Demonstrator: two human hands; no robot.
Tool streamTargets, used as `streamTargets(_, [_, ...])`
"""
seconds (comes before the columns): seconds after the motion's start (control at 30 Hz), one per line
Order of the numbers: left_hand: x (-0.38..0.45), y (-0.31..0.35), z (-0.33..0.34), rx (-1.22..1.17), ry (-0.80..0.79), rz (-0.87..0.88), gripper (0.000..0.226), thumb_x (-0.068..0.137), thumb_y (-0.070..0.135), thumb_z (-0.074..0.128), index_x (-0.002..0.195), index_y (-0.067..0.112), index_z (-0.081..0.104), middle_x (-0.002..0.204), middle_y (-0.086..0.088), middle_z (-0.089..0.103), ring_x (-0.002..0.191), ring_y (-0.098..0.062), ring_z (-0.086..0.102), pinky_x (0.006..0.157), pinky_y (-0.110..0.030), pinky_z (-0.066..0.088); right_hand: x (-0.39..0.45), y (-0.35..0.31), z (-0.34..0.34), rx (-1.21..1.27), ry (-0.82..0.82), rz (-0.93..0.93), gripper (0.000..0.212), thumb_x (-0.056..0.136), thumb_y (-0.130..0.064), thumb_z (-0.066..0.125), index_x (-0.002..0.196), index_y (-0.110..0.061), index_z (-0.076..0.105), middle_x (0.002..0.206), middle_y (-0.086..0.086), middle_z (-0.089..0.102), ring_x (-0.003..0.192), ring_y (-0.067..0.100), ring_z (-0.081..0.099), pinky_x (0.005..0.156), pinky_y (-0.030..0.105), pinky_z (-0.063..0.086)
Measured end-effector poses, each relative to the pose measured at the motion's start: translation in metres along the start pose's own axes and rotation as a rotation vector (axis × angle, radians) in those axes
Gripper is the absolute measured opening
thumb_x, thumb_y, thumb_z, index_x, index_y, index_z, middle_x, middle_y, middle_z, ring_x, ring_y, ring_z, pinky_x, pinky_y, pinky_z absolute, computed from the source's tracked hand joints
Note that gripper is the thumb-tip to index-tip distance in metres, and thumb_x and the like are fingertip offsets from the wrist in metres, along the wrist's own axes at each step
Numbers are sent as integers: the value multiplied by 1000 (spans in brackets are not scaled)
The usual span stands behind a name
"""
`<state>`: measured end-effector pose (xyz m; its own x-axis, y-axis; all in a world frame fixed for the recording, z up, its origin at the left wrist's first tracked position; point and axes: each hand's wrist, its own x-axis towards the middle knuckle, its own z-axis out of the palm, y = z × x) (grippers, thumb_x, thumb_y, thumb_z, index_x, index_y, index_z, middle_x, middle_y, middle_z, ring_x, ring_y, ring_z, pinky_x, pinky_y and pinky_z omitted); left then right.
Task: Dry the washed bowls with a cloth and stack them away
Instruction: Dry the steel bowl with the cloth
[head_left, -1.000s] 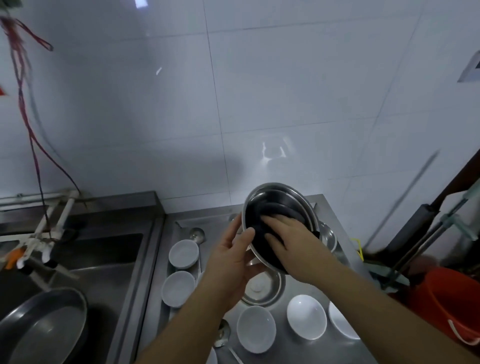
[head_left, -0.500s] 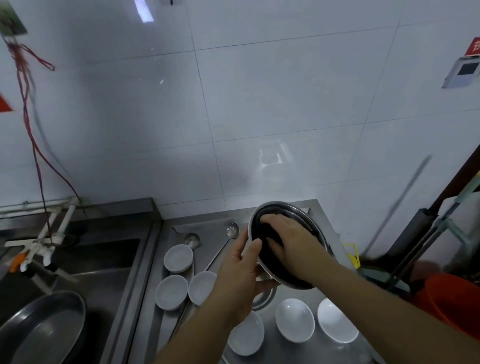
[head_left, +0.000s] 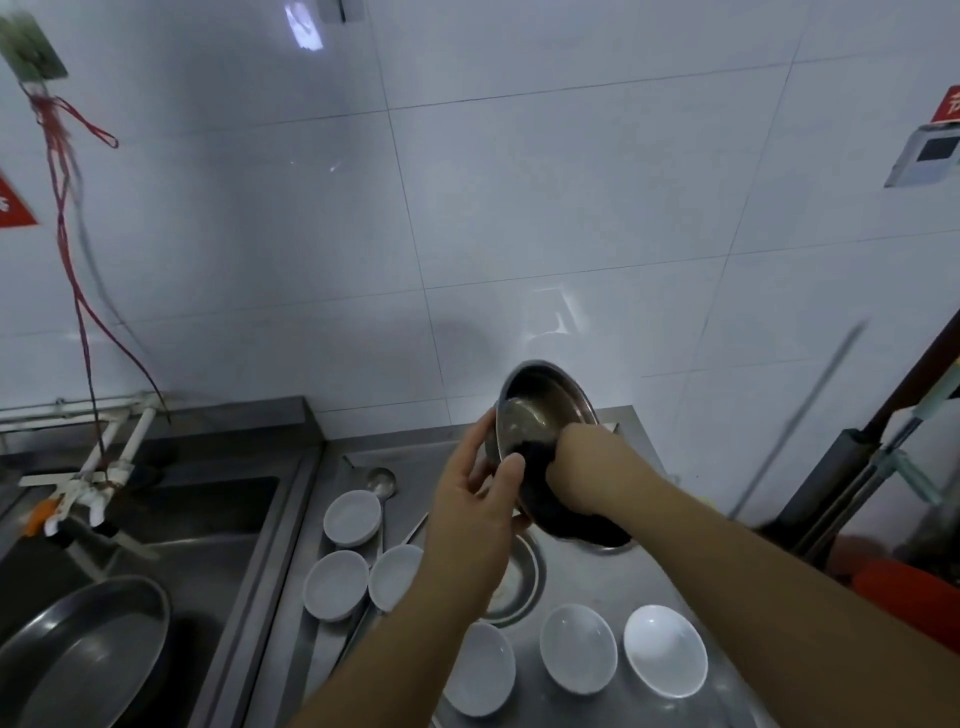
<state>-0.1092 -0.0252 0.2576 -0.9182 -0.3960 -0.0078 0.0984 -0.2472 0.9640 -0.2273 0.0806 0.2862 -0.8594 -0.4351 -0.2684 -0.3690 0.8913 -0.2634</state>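
6 white bowls (head_left: 577, 647) and a steel dish (head_left: 514, 582) crowd the desk (head_left: 644, 452) below both hands (head_left: 470, 514); bare steel lies only along the back edge. A pan (head_left: 78, 649) fills the sink (head_left: 218, 525).

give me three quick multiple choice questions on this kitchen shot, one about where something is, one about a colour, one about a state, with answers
1. Where is the large round metal pan?
A. in the sink on the left
B. on the counter among the white bowls
C. hanging on the wall

2. What colour is the cloth inside the held steel bowl?
A. white
B. dark, near black
C. yellow

3. How is the steel bowl being kept?
A. flat on the counter
B. stacked on a white bowl
C. lifted and tilted, opening toward the camera

Answers:
1. A, the pan lies in the sink basin at lower left.
2. B, the cloth under the right hand looks near black.
3. C, the left hand grips its rim above the counter.
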Motion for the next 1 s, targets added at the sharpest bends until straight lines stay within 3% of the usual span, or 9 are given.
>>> streamTargets(0.1, [0, -2, -2, 50, -48, -5, 51, 105, 16, 64, 140, 53, 60, 137, 5, 72, 125, -17, 70, 99, -50, 61, -5, 4, -6, 163, -188, -131, 26, 100, -34, 59, 99, -13, 74, 91, 8, 74, 86, 25, 70, 81, 36, 58])
streamTargets(0.3, [1, -5, -12, -21, -102, -138, 45, 108, 20, 58, 146, 45, 58, 133, 4, 74, 122, -22, 72, 88, -48, 65, -7, 24, 13, 1156, -387, 15, 29, 89, -48, 73, 87, -21, 83, 86, 6, 80, 78, 20, 77, 76, 33, 58])
streamTargets(0.37, [-2, -7, -8, -60, -109, -171, 43, 108, 22, 58, 148, 39, 57, 131, 1, 75, 119, -24, 73, 84, -48, 65, -1, 21, 26, 1462, -355, 74, 29, 98, -39, 69, 93, -14, 82, 88, 10, 78, 84, 23, 74, 83, 37, 56])
streamTargets(0.43, [-6, -10, -3, -115, -77, -191, 43, 107, 22, 59, 146, 37, 58, 128, -5, 76, 118, -27, 74, 81, -47, 66, 3, 15, 33, 1557, -211, 76, 31, 104, -30, 60, 88, -17, 83, 86, 8, 79, 77, 19, 76, 70, 30, 59])
streamTargets(0.5, [-8, -13, 0, -144, -23, -198, 42, 107, 18, 59, 145, 36, 57, 123, -8, 78, 115, -28, 75, 79, -46, 66, 3, 7, 32, 1412, 14, 15, 30, 103, -26, 57, 85, -26, 82, 81, -1, 79, 70, 9, 75, 57, 24, 57])
streamTargets(0.63, [-6, -13, 4, -170, 66, -190, 40, 108, 17, 59, 144, 33, 55, 117, -11, 80, 110, -33, 77, 76, -45, 66, 14, -2, 27, 960, 435, -61, 7, 97, -36, 61, 98, -33, 68, 84, -16, 71, 80, -1, 64, 70, 20, 44])
streamTargets(0.73, [-3, -6, 6, -197, 125, -150, 38, 107, 16, 59, 141, 30, 53, 113, -15, 80, 106, -36, 77, 73, -45, 66, 28, -7, 19, 630, 614, -145, 11, 100, -31, 59, 109, -26, 60, 91, -17, 59, 81, 5, 54, 68, 21, 37])
streamTargets(0.87, [4, 3, 2, -208, 161, -91, 37, 105, 15, 62, 133, 39, 57, 110, -9, 81, 104, -31, 79, 70, -42, 67, 37, -7, 8, 167, 600, -169, 14, 103, -24, 49, 113, -16, 56, 107, 5, 66, 89, 29, 63, 71, 36, 41])
streamTargets(1.0, [7, 5, -6, -156, 139, -70, 40, 105, 16, 62, 132, 45, 56, 114, -8, 81, 107, -29, 78, 71, -39, 67, 31, -6, 2, -72, 396, -38, 4, 95, -19, 49, 93, -16, 51, 89, 5, 66, 71, 27, 54, 67, 37, 41])
